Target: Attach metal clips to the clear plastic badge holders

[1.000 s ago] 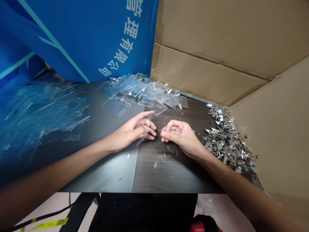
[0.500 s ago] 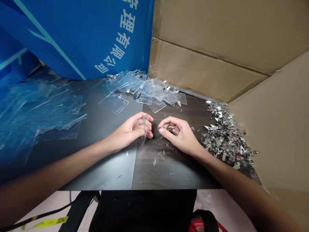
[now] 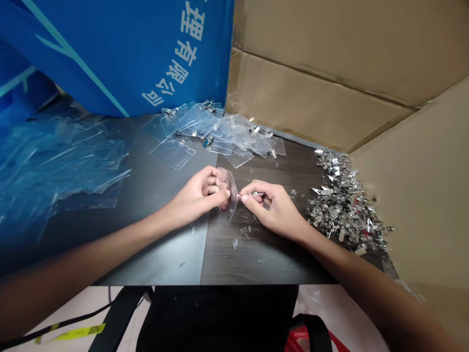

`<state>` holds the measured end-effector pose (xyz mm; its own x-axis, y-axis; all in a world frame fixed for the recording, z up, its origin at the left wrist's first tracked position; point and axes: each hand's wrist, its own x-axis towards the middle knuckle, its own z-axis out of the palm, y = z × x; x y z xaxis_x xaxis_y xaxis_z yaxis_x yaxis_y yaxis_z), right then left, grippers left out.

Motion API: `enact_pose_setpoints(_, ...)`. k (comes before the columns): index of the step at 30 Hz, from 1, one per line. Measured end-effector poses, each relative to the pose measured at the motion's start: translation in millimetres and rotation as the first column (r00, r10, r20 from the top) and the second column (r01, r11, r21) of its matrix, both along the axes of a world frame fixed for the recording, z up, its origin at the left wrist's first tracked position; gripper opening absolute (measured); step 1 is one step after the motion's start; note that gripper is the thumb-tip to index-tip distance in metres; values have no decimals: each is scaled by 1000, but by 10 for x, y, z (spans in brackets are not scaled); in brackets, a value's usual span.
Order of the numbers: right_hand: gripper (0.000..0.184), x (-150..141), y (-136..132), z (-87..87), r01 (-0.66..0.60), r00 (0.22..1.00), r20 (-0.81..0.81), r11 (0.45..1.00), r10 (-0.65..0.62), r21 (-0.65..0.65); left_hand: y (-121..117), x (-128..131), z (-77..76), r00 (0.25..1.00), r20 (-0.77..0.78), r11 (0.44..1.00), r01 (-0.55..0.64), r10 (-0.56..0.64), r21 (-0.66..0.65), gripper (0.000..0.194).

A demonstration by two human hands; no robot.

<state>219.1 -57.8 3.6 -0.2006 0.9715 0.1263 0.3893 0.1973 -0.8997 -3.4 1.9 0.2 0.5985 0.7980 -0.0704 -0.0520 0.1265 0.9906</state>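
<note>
Left hand [image 3: 196, 196] curled, gripping a clear plastic badge sleeve [image 3: 230, 194]; right hand [image 3: 274, 208] pinching a small silver metal clip [image 3: 252, 194]. Dark wood-grain tabletop [image 3: 164, 259] carries a heap of silver clips [image 3: 344, 203], between a brown cardboard sheet [image 3: 311, 83] and a blue printed banner [image 3: 110, 58].

Clear plastic badge holder [image 3: 230, 195], w/ small round hole near lower end, stands tilted on edge, pinched by L hand [image 3: 200, 193]. Thin silver metal clip [image 3: 252, 194] held flat-ish btwn R hand [image 3: 273, 208] thumb & finger, tip right by holder's edge, contact unclear.
</note>
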Motion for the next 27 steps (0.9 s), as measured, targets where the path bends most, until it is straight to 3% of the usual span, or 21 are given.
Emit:
enact_pose_setpoints(10, 12, 10, -31, 50, -40, 998, 60, 990, 32, 137, -19, -1, -6, 990, -128, 996, -43, 53, 75, 40)
enact_pose_setpoints(14, 12, -15, -42, 44, -33, 999, 15, 987, 31, 156, -34, 11, -16, 988, -141, 992, -52, 68, 119, 41)
enact_pose_setpoints(21, 14, -10, -5, -49, 46, 976, -213, 999, -50, -22, -40, 32, -75, 985, -77, 976, -138, 152, 166, 43)
enact_pose_setpoints(27, 24, -4, 16, -34, 1, 934, -354, 992, -46, -126, -30, 6, -30, 999, 21, 998, -49, 50, -37, 58)
